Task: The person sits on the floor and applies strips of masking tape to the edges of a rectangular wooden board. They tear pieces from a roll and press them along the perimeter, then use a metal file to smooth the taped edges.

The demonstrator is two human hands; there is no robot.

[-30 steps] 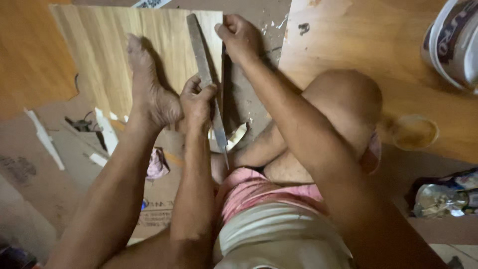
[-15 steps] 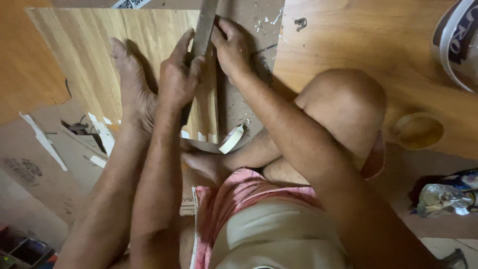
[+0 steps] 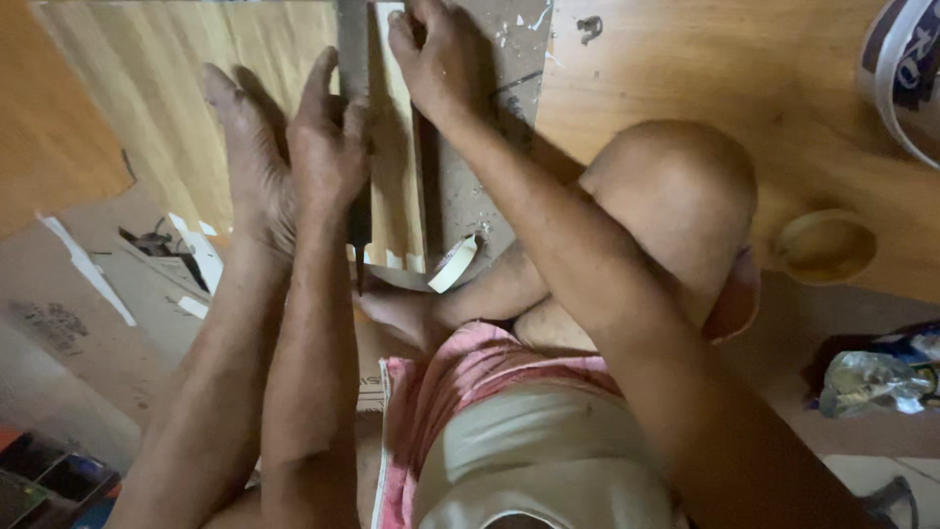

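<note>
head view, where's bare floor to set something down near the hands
Free: the wood floor between the grey strip and the round lid. Crowded: the veneer sheet, where the foot, left hand, metal ruler and right hand sit.

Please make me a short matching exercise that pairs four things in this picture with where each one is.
Things:
1. left hand
2. right hand
3. small round dish
4. crumpled shiny wrapper

Places:
a. on the floor at the right edge, below the dish
b. flat on the long metal blade, beside the bare foot
c. on the wooden board right of the bent knee
d. at the top of the wood strip, near the picture's upper edge

Pairs: 1-b, 2-d, 3-c, 4-a
</note>
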